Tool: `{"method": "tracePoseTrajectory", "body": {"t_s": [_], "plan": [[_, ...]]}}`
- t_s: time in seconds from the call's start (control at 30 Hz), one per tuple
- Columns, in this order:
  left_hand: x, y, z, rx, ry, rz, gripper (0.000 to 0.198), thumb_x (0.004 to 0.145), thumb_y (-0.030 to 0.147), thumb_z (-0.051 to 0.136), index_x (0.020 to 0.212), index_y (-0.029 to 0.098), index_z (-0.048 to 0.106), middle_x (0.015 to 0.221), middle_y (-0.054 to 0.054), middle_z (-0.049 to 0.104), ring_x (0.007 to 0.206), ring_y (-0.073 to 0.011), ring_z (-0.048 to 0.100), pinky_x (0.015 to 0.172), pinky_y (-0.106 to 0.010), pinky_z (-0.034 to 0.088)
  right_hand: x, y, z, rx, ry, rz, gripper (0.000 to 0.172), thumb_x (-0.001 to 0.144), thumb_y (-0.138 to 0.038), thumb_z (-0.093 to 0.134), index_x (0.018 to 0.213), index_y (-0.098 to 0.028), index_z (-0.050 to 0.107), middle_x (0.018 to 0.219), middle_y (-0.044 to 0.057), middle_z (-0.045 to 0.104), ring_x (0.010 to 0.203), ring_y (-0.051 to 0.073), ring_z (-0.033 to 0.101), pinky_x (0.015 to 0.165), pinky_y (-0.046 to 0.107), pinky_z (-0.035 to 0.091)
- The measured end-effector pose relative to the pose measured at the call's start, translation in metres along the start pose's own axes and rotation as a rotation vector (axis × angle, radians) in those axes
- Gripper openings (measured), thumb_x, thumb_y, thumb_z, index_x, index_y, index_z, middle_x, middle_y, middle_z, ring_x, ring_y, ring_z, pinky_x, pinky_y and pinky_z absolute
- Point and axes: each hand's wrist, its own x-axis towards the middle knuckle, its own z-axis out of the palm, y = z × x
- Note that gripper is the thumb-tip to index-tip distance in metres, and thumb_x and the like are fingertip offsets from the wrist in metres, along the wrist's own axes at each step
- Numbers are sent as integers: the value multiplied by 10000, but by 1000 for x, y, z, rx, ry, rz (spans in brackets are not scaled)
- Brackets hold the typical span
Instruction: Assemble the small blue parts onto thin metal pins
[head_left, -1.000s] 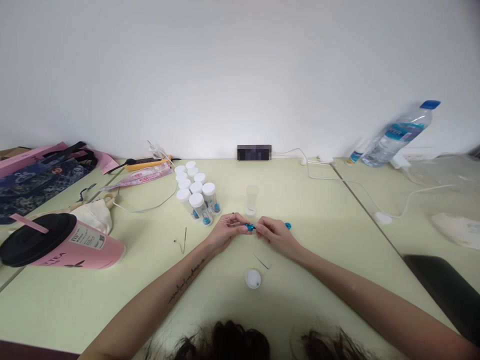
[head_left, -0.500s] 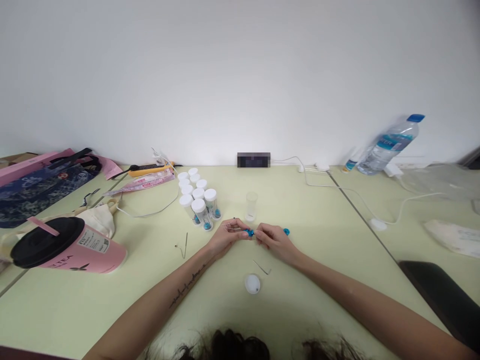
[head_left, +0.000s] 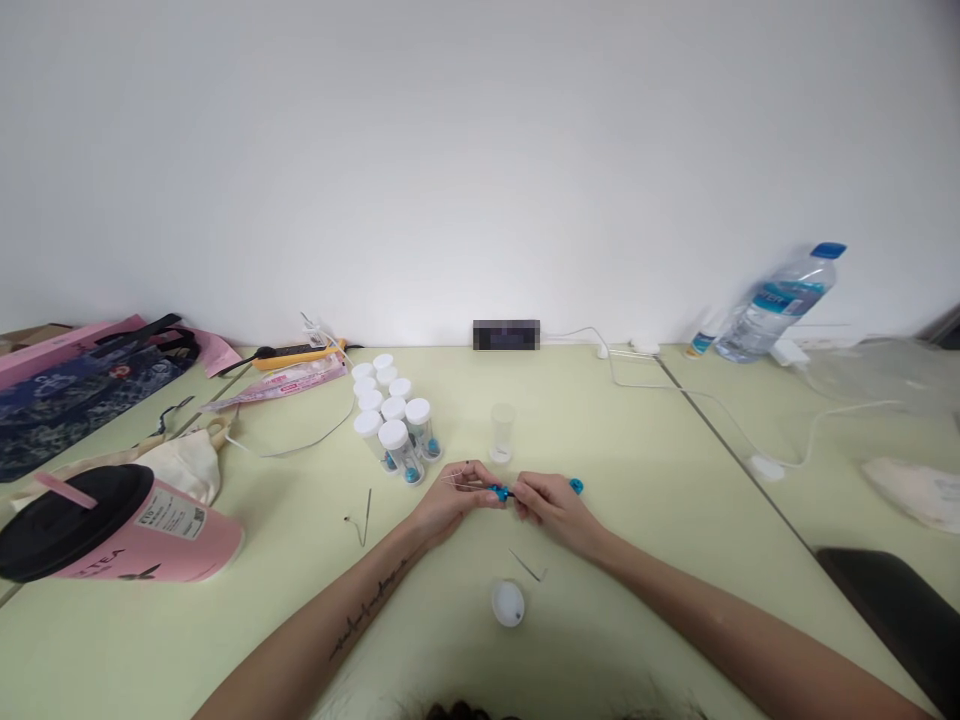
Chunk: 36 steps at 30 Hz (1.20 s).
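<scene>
My left hand (head_left: 448, 500) and my right hand (head_left: 550, 506) meet at the middle of the pale green table (head_left: 637, 470). Both are closed in a pinch around a small blue piece (head_left: 499, 493) held between them. Thin metal tweezers (head_left: 459, 478) lie along my left fingers. A second blue piece (head_left: 576, 486) lies just beyond my right hand. An open clear vial (head_left: 502, 433) stands behind the hands. Its white lid (head_left: 508, 603) lies near me, beside a thin metal pin (head_left: 526, 565).
A cluster of white-capped vials (head_left: 390, 415) stands at left of the hands. A bent wire tool (head_left: 363, 516) lies at left. A pink cup with a black lid (head_left: 112, 525), bags (head_left: 75, 375), a water bottle (head_left: 776, 302) and a white cable (head_left: 720, 395) ring the table.
The hands have kept their pinch on the blue piece. The view has tilted up slightly, so everything sits lower in the frame.
</scene>
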Motion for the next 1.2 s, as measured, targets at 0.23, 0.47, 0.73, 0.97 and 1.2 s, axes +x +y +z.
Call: {"method": "tracePoseTrajectory", "body": {"t_s": [0.23,0.47,0.73,0.97,1.2], "plan": [[-1,1,0,-25,-13,-4,208,612,195,789,753,123,653,743,-40,675,715,-143,633,767,-302,495,0,2,1,8,-1,3,531,905,-570,358,592,-175,525,542,-2,532,501,123,468,516,233,351],[-1,1,-1,-66,-9,7,194,630,200,781,749,119,651,746,-45,674,694,-131,625,753,-289,490,0,1,0,22,-18,-4,508,921,-532,355,619,-171,546,523,-13,471,498,122,433,514,240,331],[1,1,-4,-93,-3,15,172,647,176,768,757,117,650,721,-35,670,685,-113,621,721,-236,459,-1,-2,0,73,27,9,280,834,-470,569,857,-199,505,519,-85,327,476,99,297,463,215,232],[1,0,-4,-98,-12,12,176,656,179,763,767,114,644,709,-36,671,667,-107,610,678,-218,441,-2,0,1,98,44,-9,244,803,-390,637,878,-198,507,526,-90,350,496,90,299,483,212,236],[1,2,-3,-86,-26,4,180,648,180,770,752,110,641,711,-36,671,671,-115,620,707,-241,455,0,3,1,94,19,10,296,834,-459,575,770,-174,528,554,-61,383,491,88,320,460,211,241]]}}
